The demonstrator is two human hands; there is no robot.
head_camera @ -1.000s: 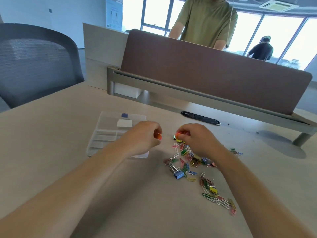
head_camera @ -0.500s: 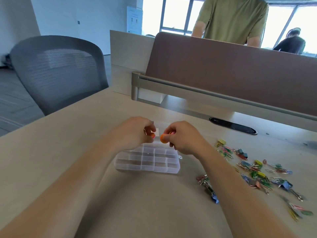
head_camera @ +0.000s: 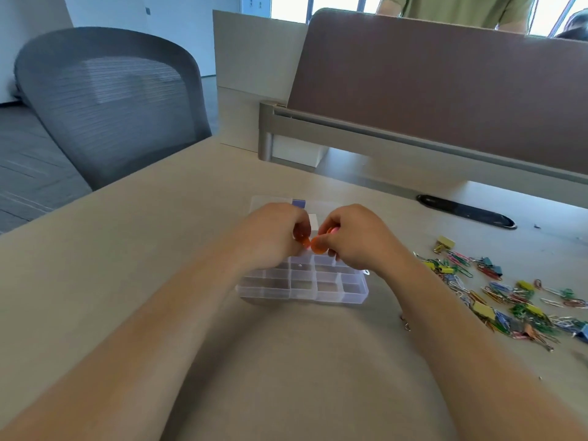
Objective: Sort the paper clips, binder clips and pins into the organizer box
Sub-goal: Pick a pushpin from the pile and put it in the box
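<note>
Left hand [head_camera: 273, 237] and right hand [head_camera: 359, 238] are held close together above the far cells of the organizer box [head_camera: 318, 296], each pinched on an orange pin [head_camera: 316, 245], which is judged light, stiff and sharp-pointed, so it is best gripped by its smooth round head.

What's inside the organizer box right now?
The near compartments of the organizer box look empty, apart from one tiny pale speck. The far compartments are covered by the left hand and right hand, each pinching a small orange piece.
</note>
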